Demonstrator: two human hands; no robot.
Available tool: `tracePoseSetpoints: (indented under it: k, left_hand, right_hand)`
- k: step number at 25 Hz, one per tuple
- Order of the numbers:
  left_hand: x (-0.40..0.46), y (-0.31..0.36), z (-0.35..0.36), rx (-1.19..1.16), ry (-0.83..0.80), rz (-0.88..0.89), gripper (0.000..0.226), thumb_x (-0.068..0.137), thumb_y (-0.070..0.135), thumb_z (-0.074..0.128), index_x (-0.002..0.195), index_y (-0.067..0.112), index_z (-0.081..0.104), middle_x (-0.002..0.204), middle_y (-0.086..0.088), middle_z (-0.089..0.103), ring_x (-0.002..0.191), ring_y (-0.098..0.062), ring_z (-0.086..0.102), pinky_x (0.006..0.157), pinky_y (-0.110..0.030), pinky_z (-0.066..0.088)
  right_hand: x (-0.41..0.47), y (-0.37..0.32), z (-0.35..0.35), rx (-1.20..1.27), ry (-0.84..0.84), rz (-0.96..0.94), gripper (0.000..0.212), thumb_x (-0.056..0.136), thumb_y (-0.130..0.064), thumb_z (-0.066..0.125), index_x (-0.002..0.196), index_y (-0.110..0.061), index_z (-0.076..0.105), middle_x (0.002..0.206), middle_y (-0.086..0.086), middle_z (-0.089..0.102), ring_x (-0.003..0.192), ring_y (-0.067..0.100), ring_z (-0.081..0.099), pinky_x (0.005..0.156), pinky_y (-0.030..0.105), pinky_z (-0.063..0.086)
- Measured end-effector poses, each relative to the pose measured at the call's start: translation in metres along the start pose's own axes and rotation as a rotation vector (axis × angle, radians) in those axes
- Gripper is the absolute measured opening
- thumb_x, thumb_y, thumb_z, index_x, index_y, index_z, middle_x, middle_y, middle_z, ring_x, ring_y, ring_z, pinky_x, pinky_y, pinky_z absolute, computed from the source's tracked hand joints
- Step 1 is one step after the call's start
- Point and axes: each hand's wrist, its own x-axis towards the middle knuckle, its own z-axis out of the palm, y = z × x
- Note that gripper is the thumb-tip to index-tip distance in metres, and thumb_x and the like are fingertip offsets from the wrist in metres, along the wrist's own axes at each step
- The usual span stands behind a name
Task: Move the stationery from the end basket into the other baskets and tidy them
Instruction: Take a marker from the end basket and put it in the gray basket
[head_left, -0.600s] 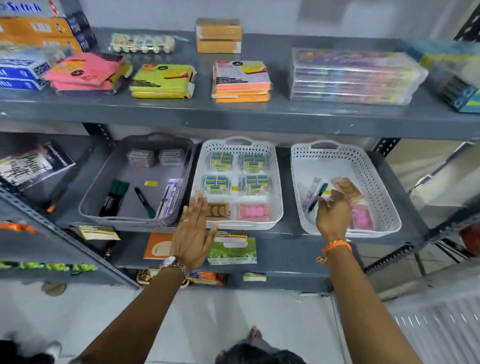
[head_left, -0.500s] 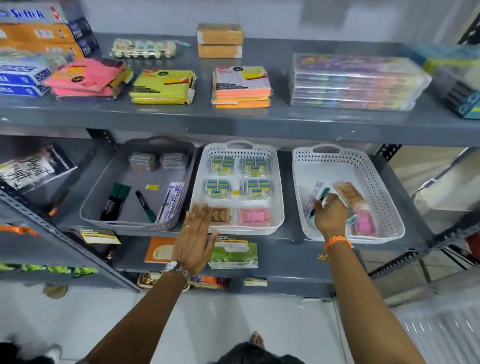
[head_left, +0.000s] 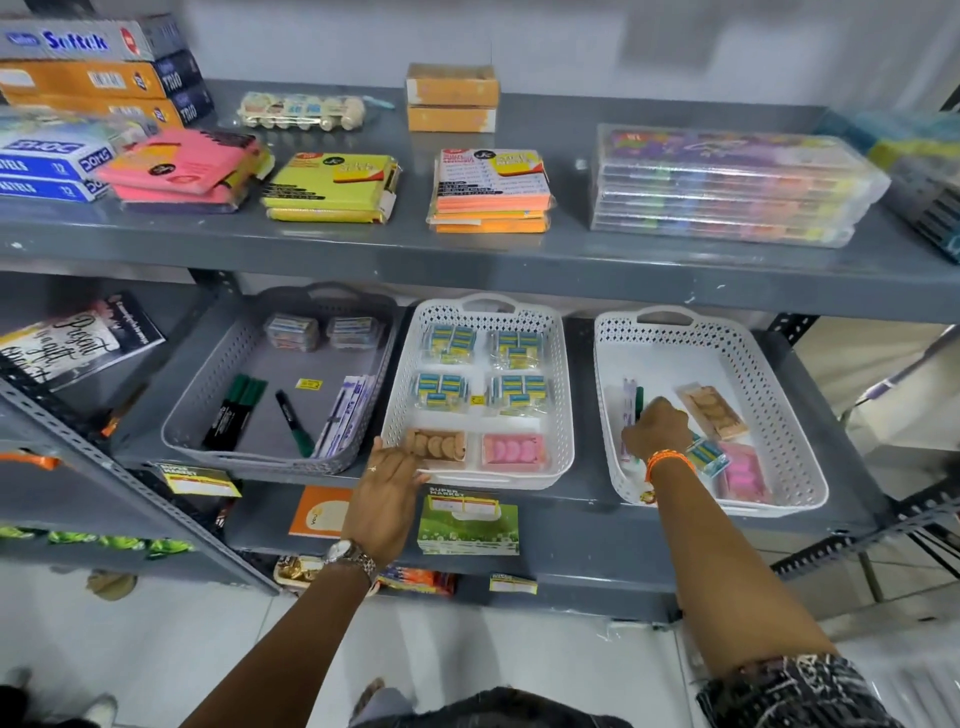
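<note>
The end basket, white, stands at the right of the middle shelf. In it lie a pen pack, a green marker, a brown eraser pack, a blue-yellow pack and a pink pack. My right hand is inside it, fingers curled down over the marker and pen pack; the fingertips are hidden. My left hand lies flat and open at the front rim of the white middle basket, beside another brown eraser pack. The grey basket at the left holds markers and pens.
The upper shelf overhangs the baskets and carries sticky-note stacks, boxes and clear cases. Price tags and a green card hang below the basket shelf. A slanted metal brace runs at the left. A book lies far left.
My right hand has moved left in the end basket, from the brown eraser pack to the marker and pen pack. My left hand has stayed at the middle basket's front rim.
</note>
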Motion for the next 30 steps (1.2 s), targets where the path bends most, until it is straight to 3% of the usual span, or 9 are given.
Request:
tracePoseSetpoints:
  k: [6, 11, 14, 16, 18, 20, 23, 27, 30]
  left_hand:
    - [0.002, -0.001, -0.001, -0.012, 0.036, 0.035, 0.016, 0.093, 0.009, 0.061, 0.102, -0.001, 0.070, 0.104, -0.021, 0.071, 0.099, -0.043, 0.065, 0.087, -0.049, 0.056]
    - [0.000, -0.001, 0.000, -0.019, 0.039, 0.031, 0.012, 0.092, 0.004, 0.067, 0.103, -0.001, 0.070, 0.107, -0.022, 0.071, 0.101, -0.044, 0.065, 0.088, -0.050, 0.057]
    - [0.000, -0.003, 0.001, -0.003, 0.070, 0.061, 0.013, 0.093, 0.006, 0.063, 0.102, 0.000, 0.070, 0.106, -0.021, 0.071, 0.099, -0.043, 0.066, 0.088, -0.050, 0.057]
    - [0.000, -0.003, 0.001, 0.005, 0.080, 0.080, 0.014, 0.092, 0.008, 0.060, 0.100, 0.000, 0.070, 0.104, -0.021, 0.071, 0.098, -0.042, 0.066, 0.087, -0.050, 0.057]
    - [0.000, -0.003, 0.000, 0.010, 0.084, 0.081, 0.011, 0.091, 0.005, 0.063, 0.099, 0.001, 0.069, 0.102, -0.020, 0.071, 0.096, -0.041, 0.066, 0.085, -0.049, 0.057]
    - [0.000, -0.003, 0.000, 0.037, 0.080, 0.089, 0.013, 0.088, 0.001, 0.069, 0.101, 0.002, 0.069, 0.098, -0.016, 0.072, 0.092, -0.038, 0.066, 0.080, -0.043, 0.057]
    - [0.001, -0.003, -0.001, 0.078, 0.094, 0.122, 0.025, 0.087, 0.002, 0.068, 0.112, 0.001, 0.068, 0.096, -0.013, 0.073, 0.088, -0.036, 0.066, 0.076, -0.039, 0.056]
    - [0.003, -0.003, -0.003, 0.095, 0.087, 0.159, 0.035, 0.097, 0.022, 0.046, 0.113, 0.001, 0.069, 0.097, -0.012, 0.073, 0.089, -0.035, 0.066, 0.078, -0.042, 0.059]
    - [0.001, -0.010, -0.009, 0.078, 0.124, 0.179, 0.028, 0.098, 0.018, 0.051, 0.115, 0.006, 0.069, 0.107, -0.010, 0.072, 0.104, -0.030, 0.062, 0.091, -0.045, 0.055]
  right_hand:
    - [-0.002, 0.001, -0.007, 0.101, -0.037, 0.084, 0.045, 0.078, -0.010, 0.072, 0.119, 0.006, 0.060, 0.122, 0.026, 0.067, 0.115, 0.044, 0.064, 0.096, 0.047, 0.055]
    - [-0.007, 0.007, -0.018, 0.175, 0.039, 0.052, 0.028, 0.079, -0.010, 0.073, 0.104, 0.002, 0.073, 0.107, 0.022, 0.075, 0.101, 0.040, 0.070, 0.078, 0.033, 0.050]
    - [-0.013, 0.001, -0.027, 0.349, 0.109, 0.023, 0.026, 0.081, -0.009, 0.074, 0.106, -0.001, 0.075, 0.104, 0.021, 0.076, 0.095, 0.038, 0.073, 0.086, 0.041, 0.060]
    - [-0.019, -0.003, -0.033, 0.602, 0.055, 0.040, 0.028, 0.083, -0.005, 0.074, 0.110, 0.000, 0.071, 0.102, 0.021, 0.076, 0.088, 0.034, 0.073, 0.087, 0.049, 0.061]
    - [-0.030, -0.006, -0.039, 0.817, -0.012, 0.040, 0.019, 0.086, 0.001, 0.071, 0.105, 0.002, 0.069, 0.102, 0.024, 0.074, 0.085, 0.032, 0.069, 0.088, 0.048, 0.060]
    - [-0.042, -0.009, -0.044, 0.920, -0.047, 0.021, 0.011, 0.088, 0.005, 0.068, 0.088, -0.007, 0.068, 0.101, 0.023, 0.072, 0.088, 0.032, 0.068, 0.090, 0.048, 0.058]
    - [-0.055, -0.015, -0.052, 1.009, -0.094, 0.014, 0.024, 0.091, 0.006, 0.064, 0.077, -0.014, 0.065, 0.101, 0.022, 0.069, 0.091, 0.034, 0.065, 0.093, 0.049, 0.056]
    - [-0.058, -0.027, -0.055, 1.073, -0.186, -0.046, 0.014, 0.093, 0.008, 0.061, 0.086, -0.004, 0.064, 0.101, 0.023, 0.067, 0.093, 0.034, 0.063, 0.090, 0.044, 0.057]
    - [-0.056, -0.048, -0.055, 1.134, -0.277, -0.104, 0.016, 0.090, 0.009, 0.064, 0.098, -0.004, 0.062, 0.093, 0.019, 0.066, 0.093, 0.031, 0.064, 0.076, 0.035, 0.057]
